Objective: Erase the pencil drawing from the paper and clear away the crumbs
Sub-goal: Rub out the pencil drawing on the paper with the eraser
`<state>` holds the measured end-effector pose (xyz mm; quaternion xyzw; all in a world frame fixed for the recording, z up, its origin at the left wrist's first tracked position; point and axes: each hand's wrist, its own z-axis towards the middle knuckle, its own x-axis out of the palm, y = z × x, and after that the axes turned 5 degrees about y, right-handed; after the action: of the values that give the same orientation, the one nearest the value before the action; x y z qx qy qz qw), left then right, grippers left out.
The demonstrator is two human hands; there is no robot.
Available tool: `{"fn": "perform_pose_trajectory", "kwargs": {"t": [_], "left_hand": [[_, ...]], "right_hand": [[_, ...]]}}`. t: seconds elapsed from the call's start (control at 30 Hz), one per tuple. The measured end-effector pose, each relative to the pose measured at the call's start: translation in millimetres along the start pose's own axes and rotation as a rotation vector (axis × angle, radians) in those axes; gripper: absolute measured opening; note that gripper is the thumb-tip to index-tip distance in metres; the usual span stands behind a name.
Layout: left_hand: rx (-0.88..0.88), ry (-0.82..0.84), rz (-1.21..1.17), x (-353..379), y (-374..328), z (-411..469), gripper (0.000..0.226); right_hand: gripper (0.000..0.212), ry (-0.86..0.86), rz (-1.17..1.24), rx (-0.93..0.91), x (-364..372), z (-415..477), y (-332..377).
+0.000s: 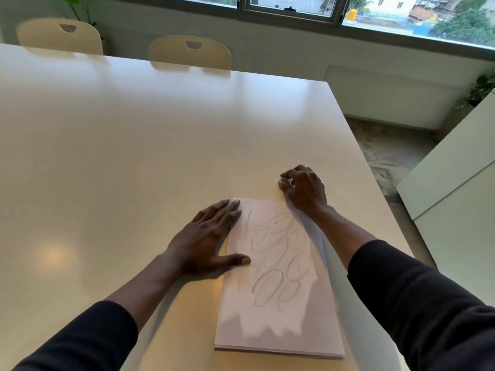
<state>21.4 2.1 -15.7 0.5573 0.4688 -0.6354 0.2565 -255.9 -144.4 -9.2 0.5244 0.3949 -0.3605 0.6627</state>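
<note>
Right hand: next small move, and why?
Probably bring the right hand, which pinches a small white eraser on the table just past the white paper, back onto the grey pencil loops. They look unerased, and the left hand already pins the sheet's left edge flat.

A stack of paper (278, 285) lies on the table (120, 156), near its right edge and close to the person. The left hand (209, 236) rests flat on the table at the paper's left edge, thumb and fingertips on the sheet. The right hand (304, 190) sits on the table just beyond the paper's far right corner. Two chairs (190, 52) stand behind the table's far side, with a window (289, 6) behind them.
</note>
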Motion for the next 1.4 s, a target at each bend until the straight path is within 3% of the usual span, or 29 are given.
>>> {"fn": "perform_pose_trajectory", "kwargs": {"t": [0.23, 0.4, 0.53, 0.87, 1.03, 1.17, 1.4], "left_hand": [[0.008, 0.001, 0.006, 1, 4, 2, 0.122], [0.014, -0.010, -0.002, 2, 4, 3, 0.122], [0.016, -0.015, -0.010, 2, 5, 3, 0.122], [0.010, -0.025, -0.020, 3, 2, 2, 0.123], [-0.001, -0.014, -0.025, 2, 2, 2, 0.122], [-0.006, -0.020, -0.023, 2, 2, 0, 0.121], [0.000, -0.022, -0.025, 1, 2, 1, 0.121]], "right_hand": [[0.009, -0.118, 0.141, -0.120, 7, -16, 1], [0.020, -0.137, 0.404, -0.185, 7, -58, 13], [0.019, -0.119, 0.479, -0.190, 6, -89, 24], [0.019, -0.035, 0.690, -0.031, 6, -119, 40], [0.033, 0.006, 0.855, 0.070, 6, -116, 46], [0.021, 0.029, 0.942, 0.121, 8, -110, 46], [0.025, 0.031, 0.967, 0.124, 12, -102, 48]]}}
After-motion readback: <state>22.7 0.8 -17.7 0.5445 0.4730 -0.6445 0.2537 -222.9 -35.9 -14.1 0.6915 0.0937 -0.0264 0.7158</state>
